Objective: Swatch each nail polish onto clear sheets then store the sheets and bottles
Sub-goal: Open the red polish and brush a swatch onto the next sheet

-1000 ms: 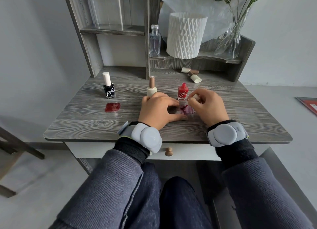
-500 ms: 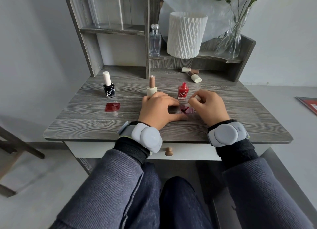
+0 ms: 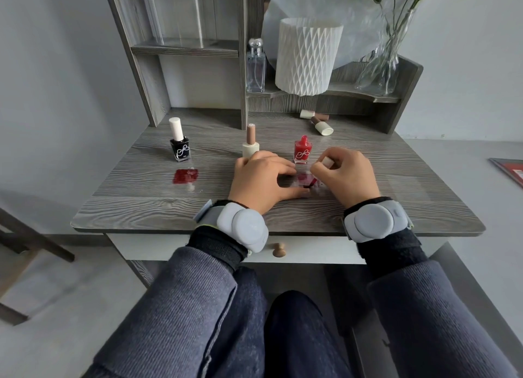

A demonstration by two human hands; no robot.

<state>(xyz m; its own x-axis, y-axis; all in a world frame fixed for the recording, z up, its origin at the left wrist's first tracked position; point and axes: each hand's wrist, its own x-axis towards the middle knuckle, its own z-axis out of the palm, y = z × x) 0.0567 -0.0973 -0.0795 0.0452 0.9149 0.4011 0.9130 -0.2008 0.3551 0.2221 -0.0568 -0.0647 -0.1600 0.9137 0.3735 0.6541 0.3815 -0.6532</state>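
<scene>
Clear sheet [image 3: 300, 179] lay flat on the worktop [image 3: 141, 205], directly between the hands and near the front edge. Left hand [image 3: 259, 179] rested on its left side, forefinger and thumb spread and pressing it down, gripping nothing. Right hand [image 3: 347, 176] pinched the pale cap of the brush [image 3: 327, 161]. The stem slanted down and to the left, so the red tip met the sheet close to the left thumb. Right hand was the working one; stroke axis judged to run far-right to near-left. The red patch [image 3: 305, 176] on the sheet looked wet, deep in colour, uneven and only partly filled. Judged unfinished.

Open red bottle [image 3: 302, 150] stood just behind the sheet, nearer the right hand for reloading or recapping. Beige bottle [image 3: 250, 144] stood just behind the left knuckles. Further left stood the capped black bottle [image 3: 179, 148], with a dark-red swatch [image 3: 185, 176] in front of it. Two more bottles [image 3: 321, 125] lay on their sides at the back.
</scene>
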